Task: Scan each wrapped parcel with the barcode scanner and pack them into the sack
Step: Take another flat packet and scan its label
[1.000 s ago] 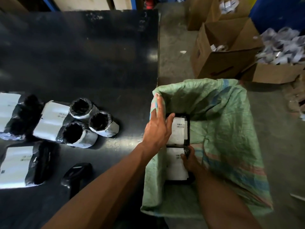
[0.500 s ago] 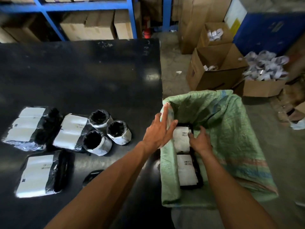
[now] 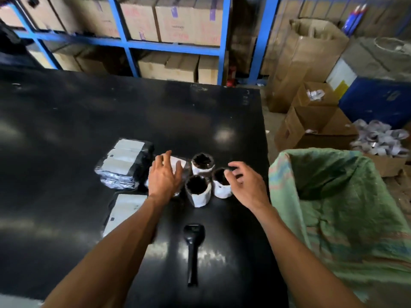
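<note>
Spreading across the scene, a glossy black table [image 3: 89, 130], with a green woven sack [image 3: 347, 207] gaping open off its right edge. Lying left of centre, flat black-wrapped parcels with white labels [image 3: 124, 161], and just to their right three upright round parcels in black film and white bands [image 3: 201, 176], with a black handheld barcode scanner [image 3: 193, 245] resting nearer. Hovering over a flat parcel, the left hand [image 3: 163, 176] with fingers spread, gripping nothing; reaching above the rightmost round parcel, the right hand [image 3: 244, 185] with fingers loosely curled, holding nothing.
</note>
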